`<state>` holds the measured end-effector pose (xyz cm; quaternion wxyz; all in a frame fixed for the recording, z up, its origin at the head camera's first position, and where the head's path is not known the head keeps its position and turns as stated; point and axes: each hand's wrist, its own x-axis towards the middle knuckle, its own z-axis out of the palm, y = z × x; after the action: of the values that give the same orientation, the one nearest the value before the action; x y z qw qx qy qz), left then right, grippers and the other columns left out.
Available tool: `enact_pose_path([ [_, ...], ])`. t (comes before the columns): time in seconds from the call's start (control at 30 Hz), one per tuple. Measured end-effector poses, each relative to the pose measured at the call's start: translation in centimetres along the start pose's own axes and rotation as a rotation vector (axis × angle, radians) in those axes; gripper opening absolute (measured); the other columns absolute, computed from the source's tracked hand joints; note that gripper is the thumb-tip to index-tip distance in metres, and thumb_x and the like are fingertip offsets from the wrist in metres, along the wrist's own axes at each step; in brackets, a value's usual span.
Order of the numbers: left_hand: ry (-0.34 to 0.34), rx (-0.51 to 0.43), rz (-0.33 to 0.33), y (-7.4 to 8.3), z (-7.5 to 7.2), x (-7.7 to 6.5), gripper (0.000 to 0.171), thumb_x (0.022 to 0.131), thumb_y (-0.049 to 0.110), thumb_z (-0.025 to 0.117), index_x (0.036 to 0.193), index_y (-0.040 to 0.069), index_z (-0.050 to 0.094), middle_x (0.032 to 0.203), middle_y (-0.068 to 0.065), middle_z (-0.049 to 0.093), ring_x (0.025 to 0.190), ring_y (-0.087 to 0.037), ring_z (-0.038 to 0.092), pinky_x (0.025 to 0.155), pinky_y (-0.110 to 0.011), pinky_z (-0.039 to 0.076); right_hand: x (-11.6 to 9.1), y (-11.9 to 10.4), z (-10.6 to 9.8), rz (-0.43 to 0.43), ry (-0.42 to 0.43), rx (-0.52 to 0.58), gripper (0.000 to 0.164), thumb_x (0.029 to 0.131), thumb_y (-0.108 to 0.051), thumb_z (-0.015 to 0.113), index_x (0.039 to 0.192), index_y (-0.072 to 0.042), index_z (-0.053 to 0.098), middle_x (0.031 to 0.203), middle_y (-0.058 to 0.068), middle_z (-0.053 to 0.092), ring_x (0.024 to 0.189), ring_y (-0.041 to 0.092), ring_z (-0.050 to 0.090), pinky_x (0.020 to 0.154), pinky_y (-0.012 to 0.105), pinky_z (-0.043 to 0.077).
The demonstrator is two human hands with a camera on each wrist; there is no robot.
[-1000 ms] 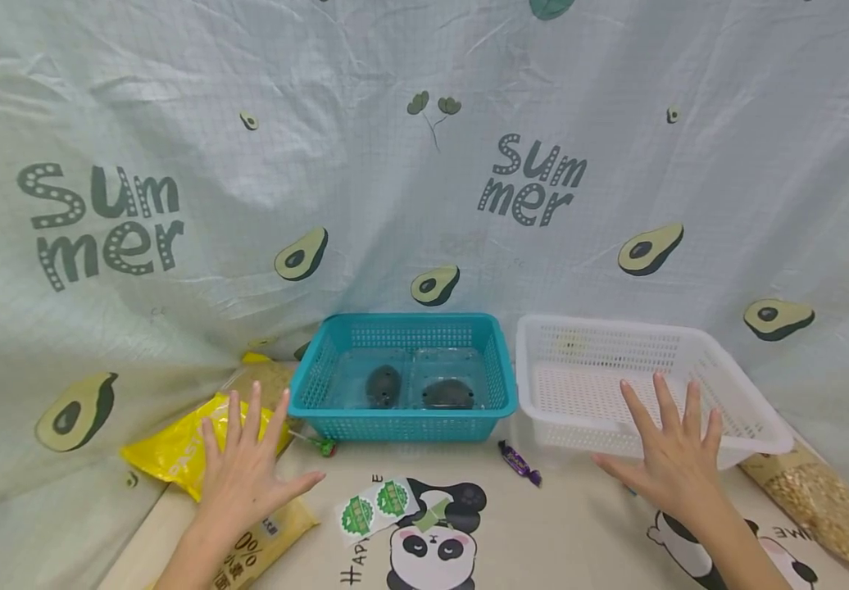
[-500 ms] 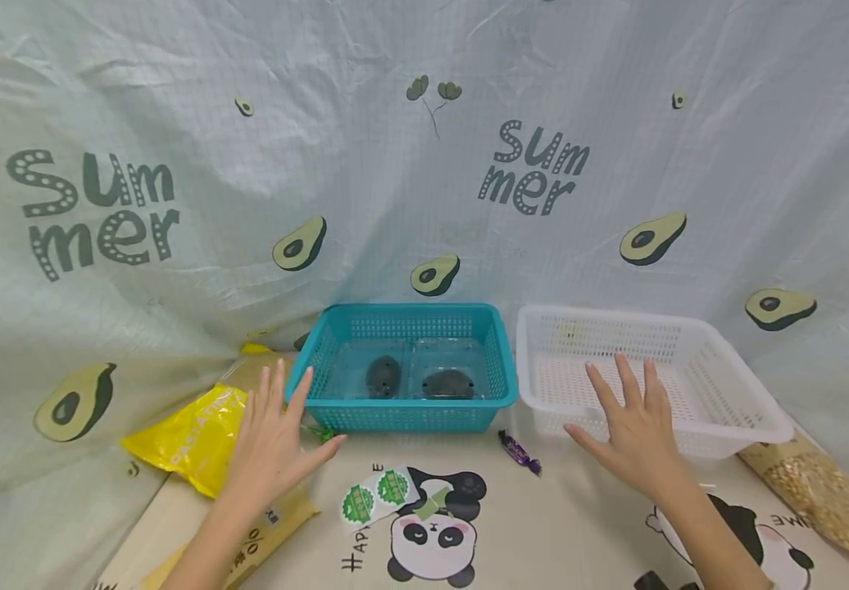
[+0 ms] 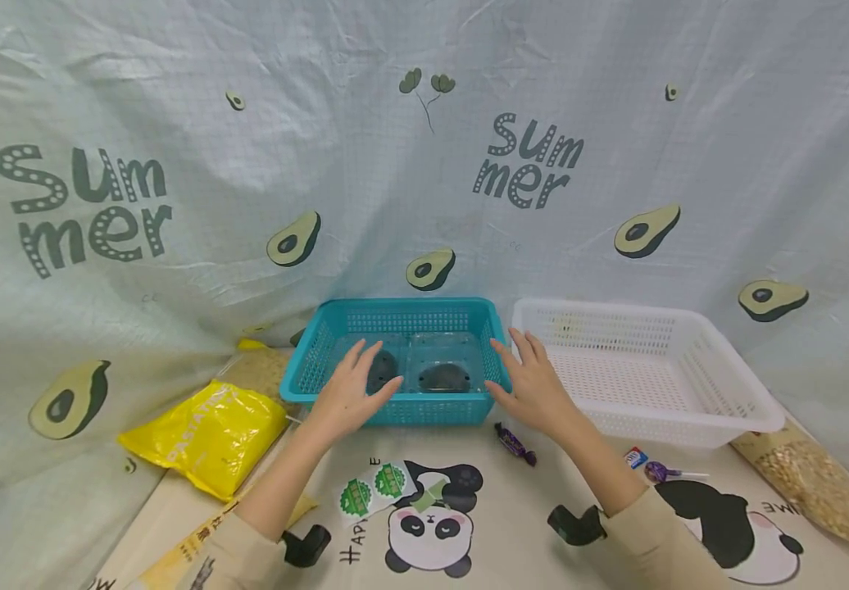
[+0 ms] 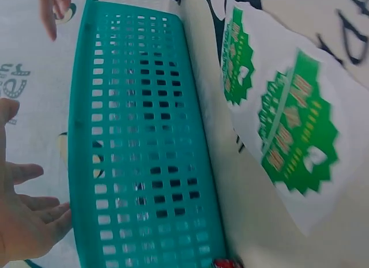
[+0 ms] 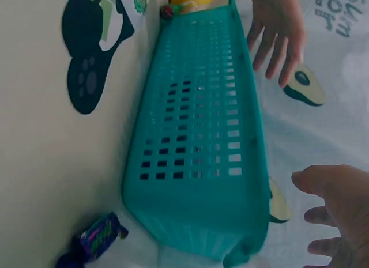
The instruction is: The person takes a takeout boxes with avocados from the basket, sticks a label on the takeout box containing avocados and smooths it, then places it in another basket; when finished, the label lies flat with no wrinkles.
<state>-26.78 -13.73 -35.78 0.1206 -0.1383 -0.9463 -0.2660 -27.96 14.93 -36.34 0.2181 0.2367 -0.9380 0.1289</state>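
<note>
A teal perforated basket (image 3: 410, 303) stands against the printed cloth, centre of the head view. In it lie clear plastic boxes (image 3: 447, 346) with two dark oval things (image 3: 445, 378) showing. My left hand (image 3: 347, 395) reaches over the basket's front left, fingers spread and thumb turned inward, holding nothing. Over the right end, close to the rim, is my right hand (image 3: 535, 393), its fingers loosely extended and likewise holding nothing. In the left wrist view the fingertips of the left hand (image 4: 31, 222) come right up to the rim. The right wrist view shows the right hand (image 5: 340, 204) beside the basket.
A white perforated basket (image 3: 601, 308) stands right of the teal one. In front are a purple wrapped candy (image 3: 515, 444), a lollipop (image 3: 658, 471) and green round stickers (image 3: 373, 490). A yellow pasta bag (image 3: 211, 434) lies left, a bag of grain (image 3: 815, 483) right.
Both hands have moved inward, from either side to over the teal basket's ends. The lollipop, earlier hidden behind the right arm, now shows. The head view has tilted slightly down.
</note>
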Motion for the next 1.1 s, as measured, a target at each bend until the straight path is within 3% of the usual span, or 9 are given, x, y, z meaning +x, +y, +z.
enact_pose_path([
  [0.17,-0.085,-0.091,0.023,-0.1,1.7,2.6,0.065,0.088,0.048,0.043,0.138,0.009,0.03,0.142,-0.018,0.023,0.129,-0.036,0.024,0.098,-0.056,0.027,2.5,-0.7,1.3,0.06,-0.133,0.225,0.058,0.088,-0.031,0.053,0.136,-0.004,0.033,0.14,0.026,0.023,0.126,0.043,0.024,0.096,0.056,0.029],
  [0.27,-0.133,-0.104,0.004,0.0,2.8,4.1,0.059,0.09,0.037,0.047,0.136,0.004,0.032,0.139,-0.019,0.03,0.127,-0.036,0.029,0.098,-0.053,0.03,4.1,-0.6,2.5,0.074,-0.215,0.297,0.056,0.089,-0.028,0.051,0.134,0.0,0.034,0.137,0.027,0.027,0.125,0.042,0.029,0.096,0.054,0.032],
  [0.5,-0.272,-0.009,-0.086,1.8,4.8,6.0,0.059,0.089,0.03,0.049,0.135,-0.002,0.031,0.136,-0.022,0.036,0.126,-0.035,0.032,0.098,-0.05,0.032,7.1,-0.5,4.3,0.159,-0.334,0.246,0.054,0.088,-0.025,0.053,0.131,0.003,0.038,0.133,0.025,0.036,0.123,0.037,0.034,0.097,0.048,0.034],
  [0.73,-0.326,0.083,-0.264,2.9,5.3,6.7,0.062,0.089,0.037,0.048,0.138,0.003,0.029,0.142,-0.021,0.024,0.131,-0.036,0.02,0.1,-0.052,0.026,7.5,-1.8,5.6,0.23,-0.423,0.2,0.056,0.089,-0.028,0.05,0.131,0.006,0.035,0.135,0.028,0.031,0.126,0.038,0.029,0.098,0.05,0.032],
  [0.93,-0.347,0.146,-0.23,2.6,5.5,7.0,0.065,0.089,0.042,0.045,0.138,0.002,0.029,0.138,-0.02,0.033,0.127,-0.036,0.028,0.098,-0.05,0.031,7.6,-1.9,5.8,0.297,-0.443,0.202,0.058,0.089,-0.03,0.049,0.132,0.006,0.033,0.138,0.029,0.024,0.128,0.04,0.024,0.098,0.052,0.03],
  [1.1,-0.384,0.154,-0.201,2.7,5.6,7.3,0.064,0.09,0.043,0.044,0.137,0.002,0.03,0.135,-0.019,0.038,0.121,-0.035,0.039,0.093,-0.048,0.038,7.7,-1.5,5.7,0.303,-0.452,0.236,0.061,0.089,-0.032,0.048,0.133,0.008,0.033,0.139,0.028,0.024,0.129,0.039,0.022,0.1,0.051,0.027],
])
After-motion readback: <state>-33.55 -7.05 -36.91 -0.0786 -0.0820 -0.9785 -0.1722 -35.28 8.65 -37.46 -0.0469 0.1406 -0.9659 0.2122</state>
